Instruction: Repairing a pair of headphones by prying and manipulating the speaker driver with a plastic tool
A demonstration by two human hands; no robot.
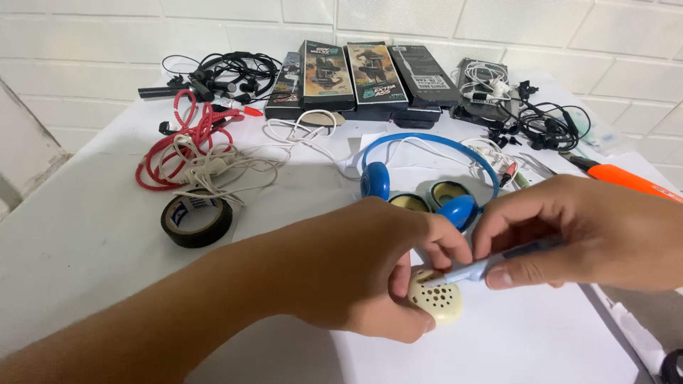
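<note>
Left hand grip: the left hand (370, 274) is clenched around a cream perforated earpiece cover (436, 297), thumb and fingers pinching its upper edge so the holed face tilts toward the tool.
Right hand grip: the right hand (583, 231) grasps a slim pale-blue tool (475, 269) between thumb and forefinger, pen-fashion; its tip touches the cover's top rim just beside the left thumb, which looks like a hold chosen for fine prying or poking.
Where the cover sits: in the left hand's fingers, low over a white sheet (512, 341), directly below where the two hands meet.
Just beyond the grip: a blue headband headphone (427, 186) lies with both cups open and facing up, kept within reach of the work.
Left of the grip: a roll of black tape (196, 220) lies flat; farther out, a tangle of red and white cables (192, 158).
Right of the grip: an orange-handled tool (626, 181) lies on the table edge.
Far from the grip: dark product boxes (356, 75) in a row, flanked by heaps of black earphones (228, 75) and more wired earphones (530, 114).
Surface: a white table (85, 235), cluttered at the back.
Room: a white-painted brick wall (427, 21) close behind.
</note>
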